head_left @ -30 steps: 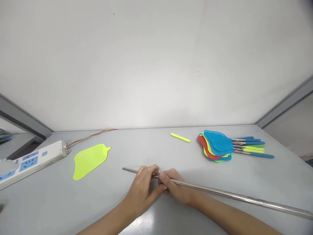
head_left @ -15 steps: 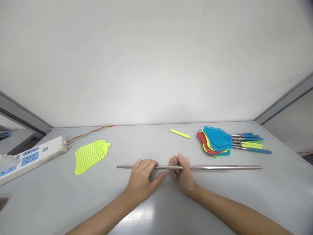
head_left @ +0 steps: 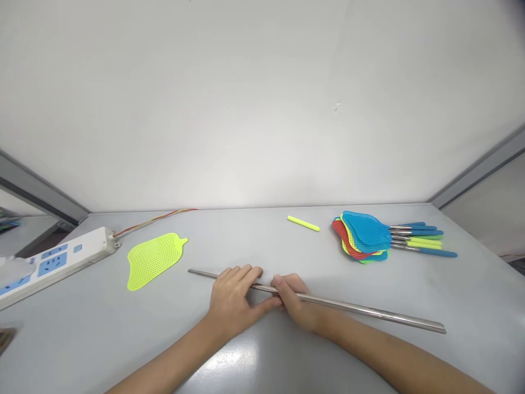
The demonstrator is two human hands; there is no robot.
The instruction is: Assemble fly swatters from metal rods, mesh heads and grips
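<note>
Rod: a thin steel rod, bare and shiny, lies at a slant across the near middle of the table, its left end farther away and its right end nearer you.
Left hand: your left hand is curled over the rod, with the fingers on top and the thumb reaching right along the near side; it looks closed on the rod.
Right hand: your right hand pinches the rod between thumb and fingers, just beside the left hand; the exact finger contact is partly hidden.
Handling: it probably feels stiff and fairly light, but the smooth metal may be slippery. Its long right part overhangs your grip and may swing or dip.
Hold: a firmer hold would likely sit nearer the rod's middle, with the hands spread apart.
Left of hands: a yellow-green flyswatter head lies flat, with a white power strip beyond it.
Far right: a stack of mesh flyswatters has blue and yellow-green handles; a loose yellow-green handle lies to its left.
</note>
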